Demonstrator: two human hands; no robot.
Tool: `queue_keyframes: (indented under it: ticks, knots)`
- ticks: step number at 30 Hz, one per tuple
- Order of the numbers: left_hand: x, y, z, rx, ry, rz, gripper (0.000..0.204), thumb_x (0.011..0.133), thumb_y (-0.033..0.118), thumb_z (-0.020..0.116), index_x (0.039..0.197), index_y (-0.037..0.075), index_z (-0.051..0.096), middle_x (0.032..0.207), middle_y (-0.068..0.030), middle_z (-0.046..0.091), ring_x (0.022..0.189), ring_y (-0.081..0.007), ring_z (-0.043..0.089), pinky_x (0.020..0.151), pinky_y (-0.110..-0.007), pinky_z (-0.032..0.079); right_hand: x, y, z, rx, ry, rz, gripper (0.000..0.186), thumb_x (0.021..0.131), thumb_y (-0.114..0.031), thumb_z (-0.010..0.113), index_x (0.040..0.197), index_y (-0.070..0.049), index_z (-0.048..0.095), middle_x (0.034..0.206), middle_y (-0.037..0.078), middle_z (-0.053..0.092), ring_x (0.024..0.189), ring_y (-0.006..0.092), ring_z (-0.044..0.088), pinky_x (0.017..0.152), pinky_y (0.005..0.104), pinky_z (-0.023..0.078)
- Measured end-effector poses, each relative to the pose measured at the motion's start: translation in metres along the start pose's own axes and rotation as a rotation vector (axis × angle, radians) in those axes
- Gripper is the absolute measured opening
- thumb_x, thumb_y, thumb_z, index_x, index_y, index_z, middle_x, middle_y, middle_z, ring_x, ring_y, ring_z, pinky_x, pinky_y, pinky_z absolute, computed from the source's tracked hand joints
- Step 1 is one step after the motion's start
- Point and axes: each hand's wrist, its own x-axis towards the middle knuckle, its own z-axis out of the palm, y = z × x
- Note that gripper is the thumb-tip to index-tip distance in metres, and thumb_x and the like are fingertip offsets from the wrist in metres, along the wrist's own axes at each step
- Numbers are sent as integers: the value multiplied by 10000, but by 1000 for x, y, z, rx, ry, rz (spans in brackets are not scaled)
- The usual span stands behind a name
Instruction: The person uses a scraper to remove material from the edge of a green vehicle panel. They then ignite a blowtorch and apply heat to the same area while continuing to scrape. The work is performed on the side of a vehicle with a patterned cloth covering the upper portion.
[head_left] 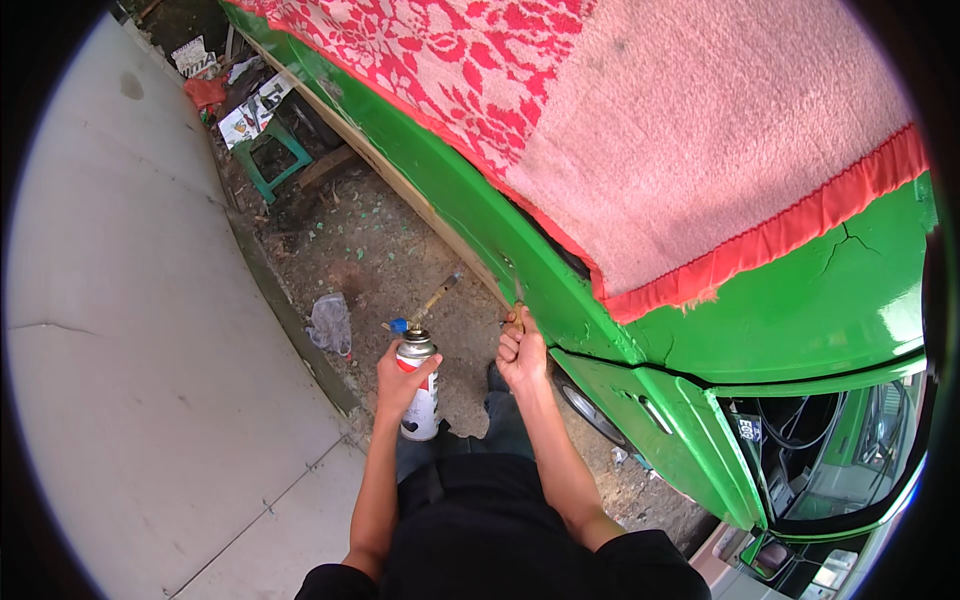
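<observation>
My left hand (402,378) is closed round a white and red gas canister (421,418), held upright in front of my body. A blow torch head (402,325) with a blue knob sits on top of it, and its nozzle tube (440,290) slants up toward the green car. I cannot make out a flame. In my closed right hand (523,357) is a small scraper (519,300) with a wooden-looking handle. Its thin blade points up at the green side panel (490,245), close to a small damaged patch; whether it touches is too small to tell.
A pink and red patterned blanket (660,150) covers part of the car. On my left rises a grey wall (130,300). A green stool (270,155) stands farther along the dirt floor, beyond a clear plastic bag (330,325) and scattered green flakes. A wheel (592,405) shows beside my right forearm.
</observation>
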Motion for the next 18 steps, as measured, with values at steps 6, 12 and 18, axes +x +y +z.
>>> queue_keyframes:
  ticks: [6,12,18]
  knots:
    - [2,3,13,16,-41,19,442,740,254,866,996,-21,632,871,-83,716,775,-129,666,725,-295,530,2,-4,2,-96,61,-27,283,1015,-374,551,944,-104,505,582,-73,305,417,50,200,370,236,126]
    - [8,8,18,12,-72,5,481,729,267,872,1019,-29,628,887,-86,717,786,-132,670,731,-296,534,6,7,11,-65,90,-95,285,1017,-365,548,931,-97,504,579,-71,298,416,49,198,370,235,127]
    - [18,10,15,74,-98,20,548,722,289,874,1064,-50,611,882,-100,719,793,-138,673,741,-299,536,12,13,25,-67,129,-146,285,1018,-351,547,909,-93,497,572,-70,299,410,49,206,367,235,124]
